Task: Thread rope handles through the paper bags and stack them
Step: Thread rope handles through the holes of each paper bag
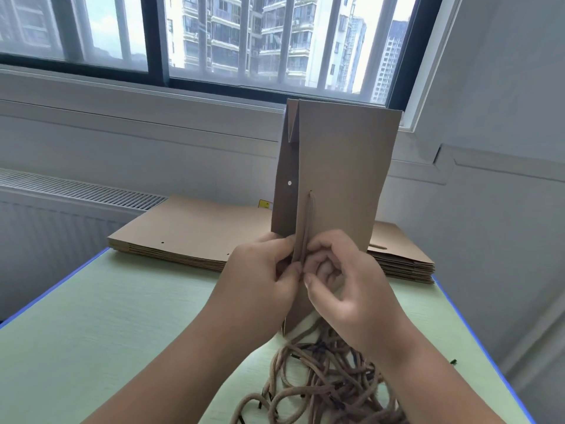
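i hold one bag [336, 166] upright over the table [91, 316], my left hand [260, 270] and right hand [345, 280] both pinching a rope [304, 228] fed through one hole; the other hole is bare. early going, i judge: the flat stack [183, 234] and the rope pile [321, 377] wait

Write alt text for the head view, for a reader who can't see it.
A person's left hand grips an upright brown paper bag while the right hand pinches a rope handle running up to a hole in its front. Behind lies a stack of flat bags on a green table, with loose ropes piled nearest the camera.
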`<action>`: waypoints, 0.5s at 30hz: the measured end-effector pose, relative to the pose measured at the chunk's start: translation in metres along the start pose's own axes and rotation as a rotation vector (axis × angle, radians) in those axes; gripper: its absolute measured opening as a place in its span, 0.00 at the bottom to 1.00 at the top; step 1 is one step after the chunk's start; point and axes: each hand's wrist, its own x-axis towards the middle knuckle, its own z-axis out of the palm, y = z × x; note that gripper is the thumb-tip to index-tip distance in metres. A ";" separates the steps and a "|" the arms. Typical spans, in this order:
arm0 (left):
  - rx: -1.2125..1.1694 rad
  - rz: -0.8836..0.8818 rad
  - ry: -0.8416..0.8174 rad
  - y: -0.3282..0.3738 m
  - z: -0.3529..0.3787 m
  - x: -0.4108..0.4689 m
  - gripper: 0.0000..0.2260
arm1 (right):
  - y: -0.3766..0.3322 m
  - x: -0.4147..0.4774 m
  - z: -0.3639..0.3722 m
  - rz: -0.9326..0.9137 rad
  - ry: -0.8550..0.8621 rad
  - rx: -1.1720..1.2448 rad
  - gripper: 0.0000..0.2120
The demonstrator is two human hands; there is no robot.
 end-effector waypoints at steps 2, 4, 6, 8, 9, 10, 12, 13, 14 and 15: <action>-0.002 0.004 0.014 -0.001 0.000 0.001 0.08 | 0.000 0.000 0.000 0.000 0.030 -0.012 0.09; -0.007 0.009 0.013 -0.003 0.000 0.001 0.09 | 0.001 0.000 0.000 0.013 0.069 -0.029 0.07; -0.006 0.001 0.008 -0.006 0.000 0.002 0.07 | 0.002 0.001 0.001 0.021 0.095 -0.055 0.06; -0.007 -0.014 -0.026 -0.007 0.002 0.002 0.07 | 0.003 0.001 0.003 0.033 0.105 -0.074 0.05; -0.018 -0.016 -0.050 -0.007 0.003 0.001 0.07 | 0.003 0.001 0.004 0.045 0.109 -0.082 0.04; -0.032 -0.014 -0.073 -0.007 0.004 0.000 0.07 | 0.004 0.000 0.005 0.056 0.112 -0.091 0.04; -0.041 -0.005 -0.110 -0.005 0.005 -0.001 0.08 | 0.004 0.000 0.005 0.065 0.120 -0.110 0.04; -0.032 0.002 -0.128 -0.005 0.004 -0.002 0.08 | 0.004 0.000 0.006 0.065 0.125 -0.116 0.05; -0.017 0.009 -0.149 -0.004 0.003 -0.002 0.09 | 0.004 0.000 0.006 0.067 0.129 -0.117 0.05; -0.003 0.013 -0.176 -0.003 0.001 -0.002 0.11 | 0.004 0.000 0.005 0.069 0.131 -0.115 0.06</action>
